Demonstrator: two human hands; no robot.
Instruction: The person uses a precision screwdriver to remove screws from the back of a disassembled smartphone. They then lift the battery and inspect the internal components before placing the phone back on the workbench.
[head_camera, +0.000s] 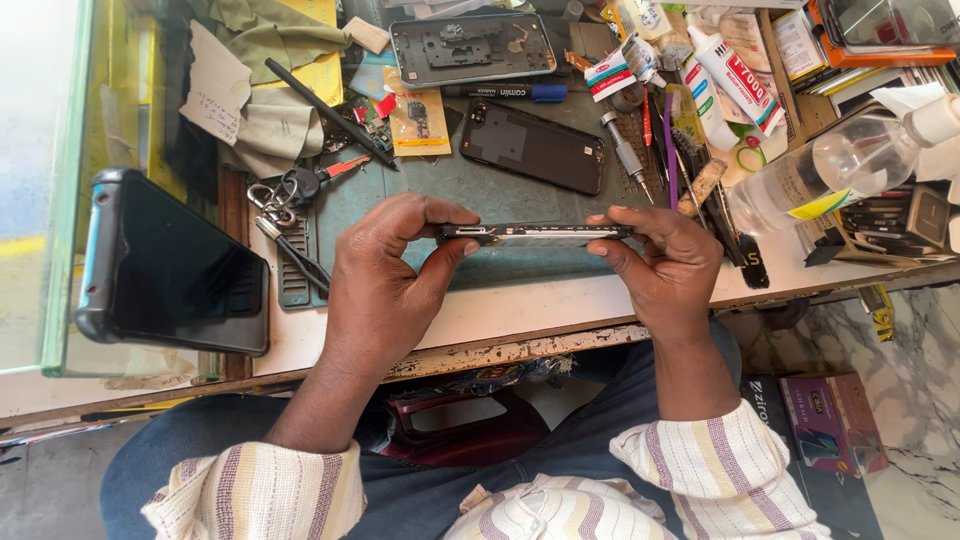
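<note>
A dark smartphone (535, 234), turned edge-on, hangs above the green work mat (440, 195), pinched at both ends: the left hand (385, 275) clamps its left end between thumb and curled fingers, the right hand (665, 260) its right end likewise.

This is a phone repair workbench — a small workshop counter. A stripped phone frame (472, 48), a loose back cover (533, 147), a screwdriver (626, 155) and glue tubes (735, 78) crowd the green work mat (440, 190) — with another phone (172, 265) set aside.
</note>
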